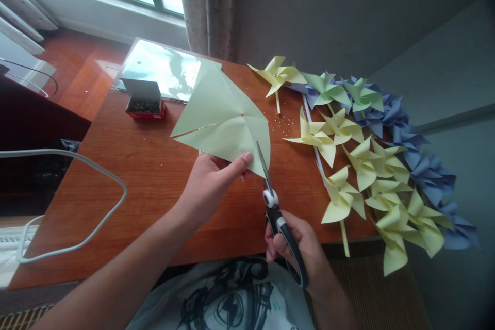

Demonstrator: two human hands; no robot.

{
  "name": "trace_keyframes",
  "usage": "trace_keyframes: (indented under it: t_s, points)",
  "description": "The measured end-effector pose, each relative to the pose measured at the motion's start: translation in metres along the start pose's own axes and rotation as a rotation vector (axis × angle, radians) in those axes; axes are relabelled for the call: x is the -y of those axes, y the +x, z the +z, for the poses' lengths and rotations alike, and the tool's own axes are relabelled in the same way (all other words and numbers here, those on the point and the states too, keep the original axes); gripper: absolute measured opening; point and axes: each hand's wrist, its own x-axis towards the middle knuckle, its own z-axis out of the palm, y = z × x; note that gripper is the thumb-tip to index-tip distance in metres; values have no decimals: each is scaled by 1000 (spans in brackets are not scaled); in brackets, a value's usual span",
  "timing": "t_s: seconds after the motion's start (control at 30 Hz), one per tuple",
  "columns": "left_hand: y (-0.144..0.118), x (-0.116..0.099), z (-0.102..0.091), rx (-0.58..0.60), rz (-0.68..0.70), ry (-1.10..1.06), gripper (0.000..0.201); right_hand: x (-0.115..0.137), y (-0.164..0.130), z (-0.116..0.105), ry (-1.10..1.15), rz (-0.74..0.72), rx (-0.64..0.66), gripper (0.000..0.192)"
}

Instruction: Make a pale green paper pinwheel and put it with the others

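Shirt print [228, 309] nearest; pale green paper sheet [220, 136] held above bench [154, 201].
Left hand [211, 178] pinches sheet's lower edge, thumb on top; right hand [311, 252] closed round scissors [270, 198], blade across sheet's lower right corner. Sheet's left side slit. Shirt's small green lettering and red box's [154, 115] markings: not legible.

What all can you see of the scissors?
The scissors have dark handles with pale trim, apparently plastic, a white pivot and slim, metal-looking blades. The right hand grips the handles above the near part of the wooden table; the blades point away from the person, slightly left. One blade shows over the pale green paper sheet near its right edge; the other is largely hidden, so how far they are open I cannot tell.
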Motion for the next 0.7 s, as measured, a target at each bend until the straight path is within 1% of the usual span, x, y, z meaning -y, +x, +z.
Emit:
trace_keyframes:
  t_s: [0.33, 0.57, 0.7]
  points:
    - [0, -3, 2, -22, -12, 6, 23, -3, 1, 0, 15, 34, -42, 51]
    - [0, -4, 2, -20, -26, 22, 25, -5, 1, 0, 30, 33, -36, 51]
    - [-1, -3, 2, -8, -30, -8, 22, -7, 1, 0, 36, 23, 7, 52]
